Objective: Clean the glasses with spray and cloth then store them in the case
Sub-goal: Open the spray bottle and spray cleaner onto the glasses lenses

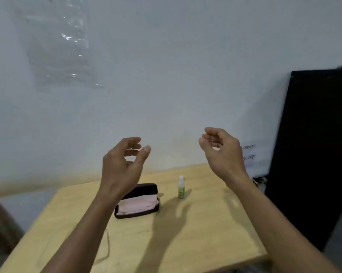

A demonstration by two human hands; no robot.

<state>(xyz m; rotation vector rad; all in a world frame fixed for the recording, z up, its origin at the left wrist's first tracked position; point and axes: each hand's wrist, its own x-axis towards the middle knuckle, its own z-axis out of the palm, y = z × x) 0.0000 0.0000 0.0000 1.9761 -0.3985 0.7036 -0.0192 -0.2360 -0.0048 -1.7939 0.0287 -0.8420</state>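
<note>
Head view: wood table (205,243). Left hand (123,170), right hand (223,152) up in air, fingers loosely bent, holding nothing. Open case (136,201) mid-table, long side pointing 2 o'clock, pink cloth (137,205) inside. Spray bottle (181,187) upright at case's 3 o'clock. Wall note (249,152) reads "OFF".

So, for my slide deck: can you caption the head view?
Both hands, left and right, raised empty above a wooden table holding an open glasses case with pink cloth and a spray bottle.

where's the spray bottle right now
In the head view, the small spray bottle stands upright on the wooden table, just right of the open glasses case holding a pink cloth, apart from both raised hands.
</note>
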